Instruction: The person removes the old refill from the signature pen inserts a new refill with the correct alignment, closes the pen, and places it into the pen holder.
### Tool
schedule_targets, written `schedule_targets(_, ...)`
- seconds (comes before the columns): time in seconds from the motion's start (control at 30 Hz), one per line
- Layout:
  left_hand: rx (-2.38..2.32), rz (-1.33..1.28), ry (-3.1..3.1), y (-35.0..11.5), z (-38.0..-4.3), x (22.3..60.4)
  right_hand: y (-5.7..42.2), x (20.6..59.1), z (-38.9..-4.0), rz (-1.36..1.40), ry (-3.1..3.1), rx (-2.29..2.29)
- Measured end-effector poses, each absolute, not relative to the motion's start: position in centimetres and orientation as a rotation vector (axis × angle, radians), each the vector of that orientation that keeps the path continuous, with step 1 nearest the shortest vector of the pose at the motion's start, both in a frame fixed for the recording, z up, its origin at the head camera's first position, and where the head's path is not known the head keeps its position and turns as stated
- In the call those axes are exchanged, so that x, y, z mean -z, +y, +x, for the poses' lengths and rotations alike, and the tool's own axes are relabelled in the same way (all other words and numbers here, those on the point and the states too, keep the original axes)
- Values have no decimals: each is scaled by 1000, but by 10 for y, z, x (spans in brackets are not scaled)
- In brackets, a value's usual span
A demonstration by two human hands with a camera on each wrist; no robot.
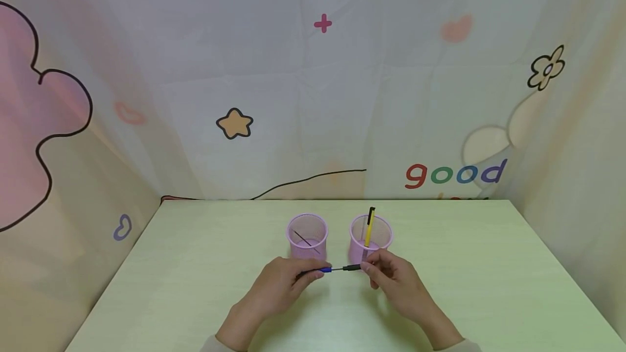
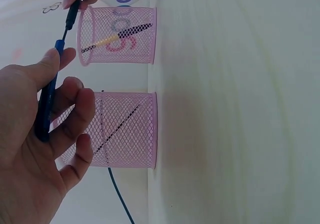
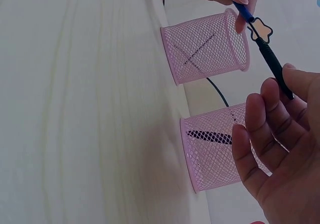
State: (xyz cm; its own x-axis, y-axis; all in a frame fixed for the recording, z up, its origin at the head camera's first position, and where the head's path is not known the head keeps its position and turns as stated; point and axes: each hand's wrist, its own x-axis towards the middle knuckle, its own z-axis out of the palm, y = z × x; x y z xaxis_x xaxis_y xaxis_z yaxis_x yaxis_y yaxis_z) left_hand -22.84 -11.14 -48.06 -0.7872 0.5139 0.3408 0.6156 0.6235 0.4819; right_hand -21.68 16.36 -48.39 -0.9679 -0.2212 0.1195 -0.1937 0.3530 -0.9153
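My left hand (image 1: 283,287) grips the blue barrel (image 2: 47,98) of a pen. The black front section (image 3: 271,63) of that pen is pinched between my right thumb and fingertips. Between the two parts a stretch of thin refill (image 1: 337,269) shows, so they stand apart in one line. My right hand (image 1: 398,284) is held in front of a pink mesh pen cup (image 1: 357,251) with a yellow pen (image 1: 369,232) inside. Behind my left hand is another pink mesh pen cup (image 1: 307,253), which contains a thin dark stick (image 1: 305,240).
Both cups stand side by side towards the rear of the pale table (image 1: 195,265). A patterned curtain (image 1: 274,69) hangs at the back and both sides. In the right wrist view a thin dark line (image 3: 218,91) crosses the backdrop behind the cups.
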Motion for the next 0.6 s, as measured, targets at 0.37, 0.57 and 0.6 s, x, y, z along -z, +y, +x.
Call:
schedule_targets(0.37,879,-1004,-2693,-112,-226,481,164,484,-216,-420,2548,1743)
schedule_targets(0.57,885,-1013,-2688,-112,-225,480,164,484,-216,-411,2551,1739)
schedule_targets(0.6,888,-1015,-2687,-112,-225,480,164,484,-216,-404,2554,1734)
